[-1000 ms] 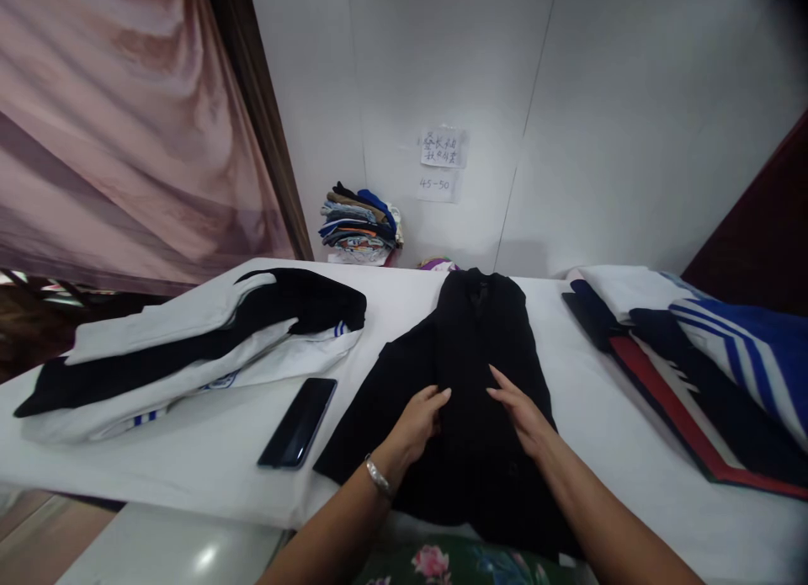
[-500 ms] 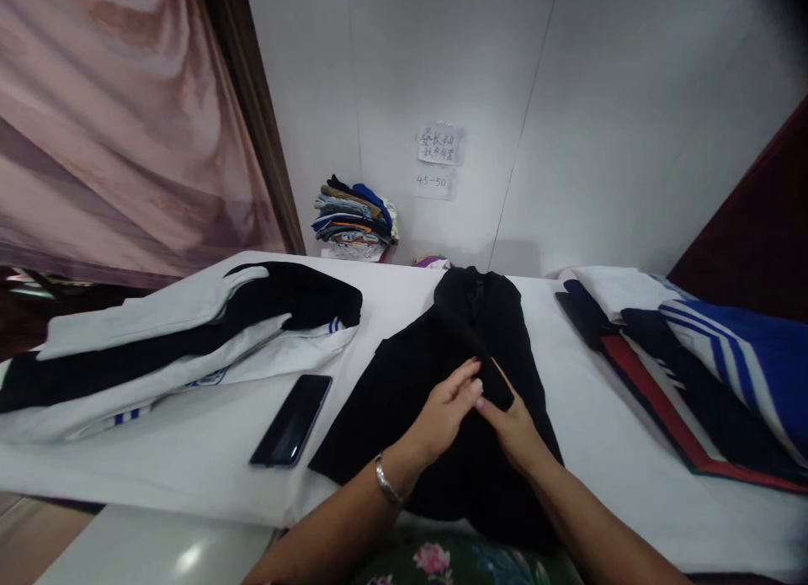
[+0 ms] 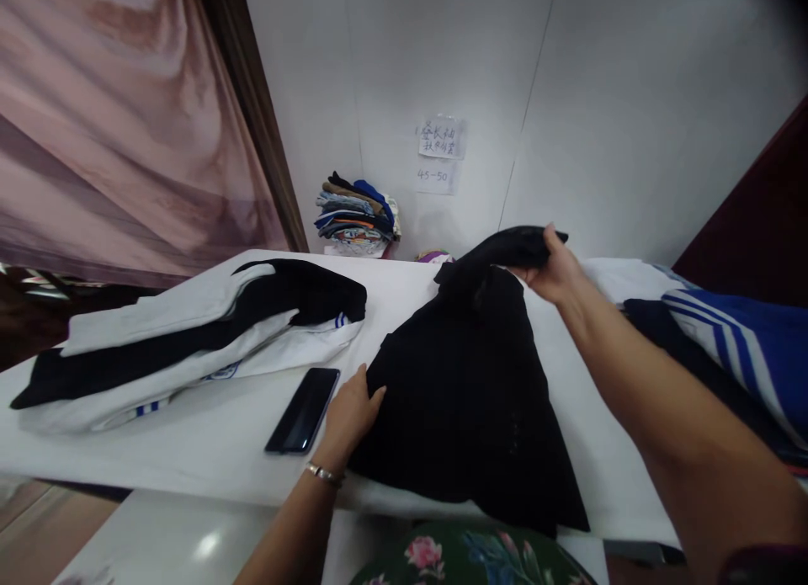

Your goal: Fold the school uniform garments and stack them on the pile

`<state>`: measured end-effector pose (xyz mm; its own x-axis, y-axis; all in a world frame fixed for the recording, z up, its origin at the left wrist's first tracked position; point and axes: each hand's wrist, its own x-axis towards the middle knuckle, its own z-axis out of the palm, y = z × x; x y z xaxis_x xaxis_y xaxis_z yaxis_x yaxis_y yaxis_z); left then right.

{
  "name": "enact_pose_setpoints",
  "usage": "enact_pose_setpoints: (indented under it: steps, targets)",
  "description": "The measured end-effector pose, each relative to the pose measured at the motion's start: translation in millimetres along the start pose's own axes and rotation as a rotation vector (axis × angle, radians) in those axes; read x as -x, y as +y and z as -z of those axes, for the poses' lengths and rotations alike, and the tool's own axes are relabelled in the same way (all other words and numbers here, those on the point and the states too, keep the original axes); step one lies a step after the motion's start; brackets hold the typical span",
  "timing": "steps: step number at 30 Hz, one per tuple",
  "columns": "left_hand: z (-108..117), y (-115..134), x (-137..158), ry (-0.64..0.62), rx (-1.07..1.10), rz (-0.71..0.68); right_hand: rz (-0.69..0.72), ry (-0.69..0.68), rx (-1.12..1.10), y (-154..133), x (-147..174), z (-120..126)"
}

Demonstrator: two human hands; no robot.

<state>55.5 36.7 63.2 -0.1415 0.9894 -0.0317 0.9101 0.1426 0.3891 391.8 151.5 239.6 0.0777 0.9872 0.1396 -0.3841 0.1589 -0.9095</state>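
A black jacket (image 3: 467, 400) lies spread on the white table in front of me, its lower edge close to my body. My right hand (image 3: 555, 269) is closed round a black sleeve (image 3: 511, 247), lifted above the far right end of the jacket. At the jacket's left edge, my left hand (image 3: 354, 410) has its thumb on top of the fabric, and its other fingers are partly hidden at the edge. Just left of that hand lies a dark phone (image 3: 303, 410), flat on the table.
White and black garments (image 3: 189, 341) lie loosely layered on the left of the table (image 3: 246, 471). To the right are folded clothes, a blue striped one (image 3: 751, 349) among them. A clothes stack (image 3: 357, 215) stands beyond the far edge, below a wall sign (image 3: 440, 139).
My hands were together over the middle of the jacket. The right has moved up and right, raising the sleeve; the left has moved to the jacket's left edge.
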Motion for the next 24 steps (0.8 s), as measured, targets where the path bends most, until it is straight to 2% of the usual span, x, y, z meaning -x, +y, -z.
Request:
enact_pose_setpoints:
  steps: [2,5,9,12,15,18,21,24]
  targets:
    - [5,-2,0,-0.038,-0.024,0.045,0.031,0.017,0.024,-17,-25,-1]
    - [17,-2,-4,-0.062,0.055,0.020,0.062,0.044,0.080,-33,-49,-4]
    - [35,14,-4,-0.140,0.353,-0.171,0.102,0.091,0.093,-56,-60,-3]
    - [37,47,6,-0.276,0.546,-0.362,0.148,0.126,0.109,-80,-59,6]
    - [18,90,17,-0.462,0.612,-0.494,0.198,0.161,0.157,-104,-52,19]
    - [-18,128,21,-0.641,0.614,-0.516,0.222,0.205,0.251,-119,-38,31]
    - [-49,149,18,-0.874,0.739,-0.357,0.181,0.276,0.426,-125,-20,40]
    - [-58,152,9,-1.073,0.868,-0.218,0.142,0.261,0.628,-126,0,43]
